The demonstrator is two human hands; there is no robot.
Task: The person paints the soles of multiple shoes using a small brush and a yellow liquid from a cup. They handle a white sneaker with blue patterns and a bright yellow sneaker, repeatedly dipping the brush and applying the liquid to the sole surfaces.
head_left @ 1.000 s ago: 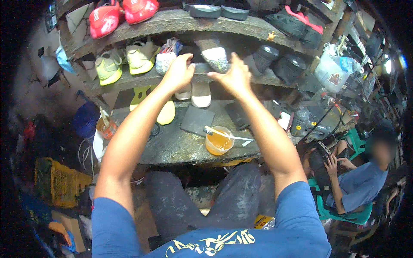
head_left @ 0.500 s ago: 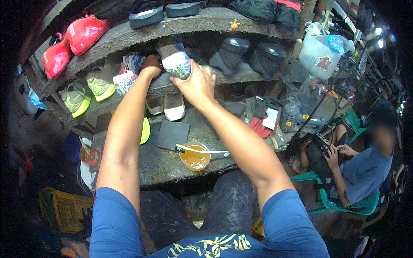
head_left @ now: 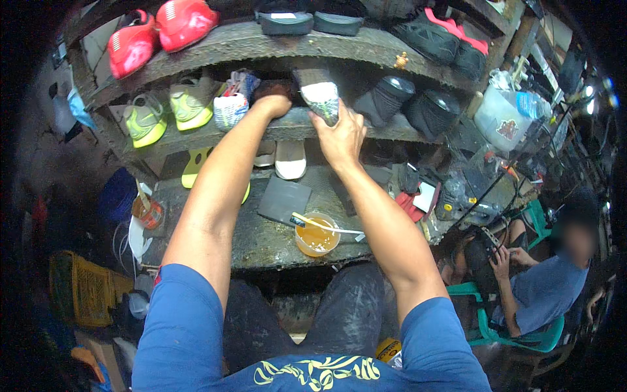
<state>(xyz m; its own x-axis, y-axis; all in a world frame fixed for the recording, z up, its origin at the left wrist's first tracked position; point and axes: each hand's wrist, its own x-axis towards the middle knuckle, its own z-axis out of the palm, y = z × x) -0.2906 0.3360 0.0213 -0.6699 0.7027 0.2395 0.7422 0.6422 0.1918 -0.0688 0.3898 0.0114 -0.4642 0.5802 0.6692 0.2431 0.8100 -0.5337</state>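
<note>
My right hand [head_left: 343, 136] is at the middle shelf, thumb and fingers at the near end of a white, blue and green patterned shoe [head_left: 321, 98]. The shoe's darker far part lies back in the shelf's shadow. Left of it, my left hand [head_left: 274, 104] reaches in over the same shelf; its fingers are hidden in the dark, and what they touch cannot be seen. A similar patterned shoe [head_left: 232, 104] stands just left of my left wrist. Beyond it are grey and neon-yellow shoes [head_left: 189, 108]. Black shoes [head_left: 390, 98] stand to the right of my right hand.
Red shoes [head_left: 186, 26] and black ones fill the upper shelf [head_left: 235, 49]. On the bench below lie a dark square plate [head_left: 285, 199], a tub of amber liquid [head_left: 318, 243] with a brush across it, and pale shoes [head_left: 290, 160]. At right, a person [head_left: 545, 287] sits on a green chair.
The view has shifted, so the shelves appear farther right. The patterned shoe sits slightly deeper on the shelf, and my right hand covers less of it. My left hand stays reached in beside it.
</note>
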